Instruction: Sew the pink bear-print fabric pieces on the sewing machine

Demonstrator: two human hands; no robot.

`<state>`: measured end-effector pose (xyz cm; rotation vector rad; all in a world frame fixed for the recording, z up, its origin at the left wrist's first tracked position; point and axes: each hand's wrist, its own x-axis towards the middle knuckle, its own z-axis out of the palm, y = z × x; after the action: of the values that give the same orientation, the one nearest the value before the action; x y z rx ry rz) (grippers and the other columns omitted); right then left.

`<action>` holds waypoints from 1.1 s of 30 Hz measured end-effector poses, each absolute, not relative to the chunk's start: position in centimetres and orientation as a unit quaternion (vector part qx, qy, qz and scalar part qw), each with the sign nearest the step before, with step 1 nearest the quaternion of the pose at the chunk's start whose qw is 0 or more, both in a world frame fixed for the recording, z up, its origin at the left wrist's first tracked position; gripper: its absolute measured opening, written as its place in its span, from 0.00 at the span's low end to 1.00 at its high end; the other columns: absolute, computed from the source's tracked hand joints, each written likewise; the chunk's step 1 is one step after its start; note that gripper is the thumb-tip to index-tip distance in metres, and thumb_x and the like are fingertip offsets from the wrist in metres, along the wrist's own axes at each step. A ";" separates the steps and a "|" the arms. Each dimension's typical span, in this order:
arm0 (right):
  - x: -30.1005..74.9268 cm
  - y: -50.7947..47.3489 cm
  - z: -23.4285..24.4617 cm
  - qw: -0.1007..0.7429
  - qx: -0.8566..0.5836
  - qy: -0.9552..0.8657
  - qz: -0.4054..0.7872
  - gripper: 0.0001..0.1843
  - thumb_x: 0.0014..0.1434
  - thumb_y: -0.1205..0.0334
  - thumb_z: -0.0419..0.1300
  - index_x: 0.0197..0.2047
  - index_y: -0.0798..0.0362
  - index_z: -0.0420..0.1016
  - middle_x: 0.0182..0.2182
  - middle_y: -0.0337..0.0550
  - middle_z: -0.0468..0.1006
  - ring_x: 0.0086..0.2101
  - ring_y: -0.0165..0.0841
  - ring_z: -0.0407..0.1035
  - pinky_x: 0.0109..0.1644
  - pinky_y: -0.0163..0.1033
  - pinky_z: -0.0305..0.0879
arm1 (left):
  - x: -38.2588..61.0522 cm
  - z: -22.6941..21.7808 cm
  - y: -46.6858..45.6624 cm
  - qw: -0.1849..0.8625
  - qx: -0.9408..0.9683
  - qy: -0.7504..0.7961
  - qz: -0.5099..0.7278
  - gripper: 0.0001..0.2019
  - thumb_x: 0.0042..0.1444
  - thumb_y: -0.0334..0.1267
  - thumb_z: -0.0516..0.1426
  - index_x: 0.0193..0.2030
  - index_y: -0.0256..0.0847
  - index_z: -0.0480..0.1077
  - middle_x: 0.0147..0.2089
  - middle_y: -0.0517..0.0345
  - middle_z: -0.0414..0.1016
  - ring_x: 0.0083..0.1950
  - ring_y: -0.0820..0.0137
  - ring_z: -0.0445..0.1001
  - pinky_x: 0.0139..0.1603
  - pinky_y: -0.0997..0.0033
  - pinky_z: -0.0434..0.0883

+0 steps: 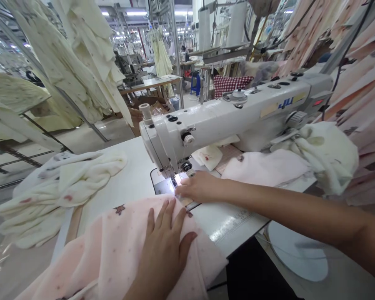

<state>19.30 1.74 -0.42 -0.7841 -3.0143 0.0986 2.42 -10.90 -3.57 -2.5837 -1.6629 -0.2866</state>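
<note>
Cream cloth point(65, 189) lies over the table's point(125, 183) left edge. Pink cloth point(118, 246) covers the near edge, reaching close to the needle point(174, 181); stitching seems under way, seam progress hidden. It lies under the flat, spread left hand point(164, 246); the right hand point(200, 187) curls beyond its far end, grip unclear.

On the sewing machine point(212, 118), blue letters "JU" point(285, 103) can be read beside yellowish tape point(269, 110).
</note>
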 end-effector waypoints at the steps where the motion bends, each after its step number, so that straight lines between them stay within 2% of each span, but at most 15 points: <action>1: 19.2 2.1 -0.6 0.014 -0.259 -0.965 0.031 0.11 0.63 0.62 0.52 0.46 0.51 0.72 0.33 0.42 0.77 0.28 0.33 0.68 0.31 0.38 0.53 | 2.3 -3.7 -10.6 0.027 -0.840 -0.533 -0.097 0.21 0.60 0.46 0.47 0.58 0.42 0.59 0.65 0.43 0.57 0.66 0.54 0.53 0.60 0.40 0.56; 3: 19.5 2.1 -0.6 0.020 -0.278 -0.960 0.027 0.11 0.64 0.61 0.51 0.44 0.55 0.72 0.32 0.44 0.77 0.29 0.34 0.69 0.33 0.39 0.55 | 1.9 -3.8 -10.0 0.026 -0.849 -0.518 -0.103 0.22 0.60 0.47 0.47 0.58 0.39 0.58 0.65 0.42 0.57 0.67 0.54 0.51 0.61 0.41 0.55; 7: 20.9 -0.3 0.0 0.035 -0.281 -0.958 0.037 0.14 0.64 0.61 0.52 0.52 0.52 0.68 0.37 0.44 0.78 0.34 0.36 0.70 0.36 0.40 0.56 | 0.7 -3.0 -8.0 -0.011 -0.857 -0.508 -0.084 0.19 0.62 0.47 0.45 0.55 0.43 0.61 0.65 0.46 0.58 0.66 0.56 0.54 0.61 0.42 0.55; 10: 21.4 -2.9 -0.2 0.043 -0.237 -0.968 0.062 0.14 0.63 0.57 0.53 0.51 0.50 0.69 0.33 0.41 0.77 0.31 0.34 0.68 0.33 0.39 0.53 | 0.1 -1.8 -5.9 -0.005 -0.826 -0.558 -0.079 0.16 0.63 0.40 0.41 0.54 0.44 0.62 0.61 0.49 0.62 0.64 0.58 0.57 0.62 0.38 0.49; 12: 21.3 -4.2 -0.9 0.053 -0.230 -0.969 0.065 0.15 0.62 0.56 0.54 0.50 0.51 0.70 0.31 0.41 0.76 0.29 0.32 0.66 0.32 0.39 0.51 | -0.1 -1.0 -4.6 0.017 -0.794 -0.604 -0.068 0.15 0.61 0.39 0.44 0.53 0.41 0.62 0.54 0.47 0.67 0.59 0.55 0.63 0.60 0.34 0.47; 14: 21.1 -4.9 -2.0 0.072 -0.233 -0.968 0.059 0.14 0.62 0.56 0.53 0.48 0.51 0.70 0.30 0.40 0.75 0.28 0.32 0.65 0.32 0.40 0.50 | -0.1 -0.4 -3.7 0.000 -0.792 -0.610 -0.035 0.11 0.58 0.40 0.48 0.44 0.40 0.66 0.43 0.50 0.72 0.48 0.55 0.68 0.55 0.39 0.57; 16: 21.0 -5.1 -2.9 0.093 -0.234 -0.966 0.052 0.13 0.63 0.57 0.51 0.48 0.51 0.70 0.30 0.40 0.74 0.28 0.32 0.64 0.33 0.40 0.50 | 0.0 -0.1 -3.3 -0.039 -0.810 -0.585 -0.013 0.09 0.57 0.41 0.49 0.30 0.41 0.65 0.34 0.54 0.69 0.40 0.60 0.68 0.46 0.52 0.65; 17: 21.1 -5.2 -3.2 0.102 -0.233 -0.966 0.051 0.13 0.63 0.57 0.51 0.48 0.51 0.70 0.30 0.40 0.73 0.28 0.32 0.64 0.33 0.40 0.50 | 0.0 0.1 -3.3 -0.057 -0.818 -0.572 -0.017 0.10 0.58 0.40 0.48 0.27 0.41 0.63 0.33 0.54 0.68 0.38 0.61 0.68 0.42 0.56 0.65; 19: 21.3 -5.1 -3.3 0.122 -0.227 -0.964 0.068 0.12 0.63 0.57 0.52 0.48 0.49 0.69 0.30 0.40 0.73 0.29 0.32 0.65 0.34 0.40 0.51 | 0.1 0.2 -3.5 -0.090 -0.822 -0.560 -0.051 0.09 0.58 0.38 0.46 0.28 0.42 0.62 0.34 0.55 0.68 0.39 0.62 0.67 0.41 0.59 0.64; 21: 21.6 -5.0 -2.6 0.160 -0.257 -0.944 0.134 0.12 0.62 0.55 0.55 0.47 0.50 0.69 0.32 0.40 0.74 0.31 0.32 0.66 0.35 0.39 0.54 | 0.0 0.4 -3.9 -0.145 -0.802 -0.574 -0.083 0.06 0.57 0.37 0.47 0.31 0.43 0.62 0.34 0.58 0.70 0.40 0.63 0.68 0.41 0.60 0.64; 23: 21.8 -4.8 -1.5 0.204 -0.320 -0.889 0.257 0.13 0.59 0.53 0.58 0.44 0.52 0.67 0.34 0.41 0.74 0.33 0.32 0.68 0.36 0.37 0.57 | -0.3 0.6 -4.1 -0.215 -0.755 -0.609 -0.114 0.03 0.55 0.39 0.49 0.33 0.45 0.62 0.34 0.60 0.71 0.40 0.63 0.69 0.40 0.62 0.64; 26: 21.5 -4.1 -0.1 0.208 -0.383 -0.775 0.458 0.15 0.56 0.52 0.61 0.38 0.52 0.61 0.36 0.40 0.75 0.35 0.31 0.68 0.35 0.35 0.59 | -0.9 0.9 -4.0 -0.306 -0.691 -0.628 -0.188 0.07 0.52 0.43 0.55 0.36 0.46 0.61 0.38 0.63 0.72 0.42 0.65 0.70 0.39 0.66 0.65; 28: 21.0 -3.4 0.1 0.187 -0.377 -0.715 0.559 0.16 0.55 0.54 0.61 0.36 0.51 0.57 0.33 0.37 0.75 0.32 0.30 0.68 0.34 0.34 0.60 | -1.3 1.2 -3.8 -0.354 -0.675 -0.607 -0.226 0.10 0.51 0.45 0.56 0.37 0.46 0.61 0.39 0.63 0.72 0.41 0.67 0.70 0.38 0.68 0.65; 30: 20.4 -2.8 -0.4 0.185 -0.351 -0.666 0.631 0.17 0.53 0.59 0.63 0.35 0.51 0.56 0.29 0.33 0.72 0.29 0.27 0.66 0.33 0.33 0.60 | -1.4 1.4 -3.7 -0.382 -0.668 -0.594 -0.235 0.11 0.52 0.47 0.56 0.37 0.45 0.61 0.35 0.63 0.71 0.37 0.68 0.69 0.35 0.70 0.65; 33: 19.8 -2.3 -1.5 0.210 -0.326 -0.643 0.660 0.20 0.48 0.68 0.65 0.35 0.51 0.56 0.26 0.29 0.66 0.27 0.24 0.64 0.32 0.31 0.60 | -1.0 1.4 -3.5 -0.368 -0.668 -0.600 -0.241 0.11 0.52 0.48 0.55 0.35 0.45 0.61 0.31 0.65 0.69 0.34 0.70 0.68 0.34 0.70 0.64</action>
<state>19.78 -2.27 -1.46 -0.9071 -1.7874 1.8352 -1.04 -3.46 1.40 -2.8006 -2.5126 -1.0102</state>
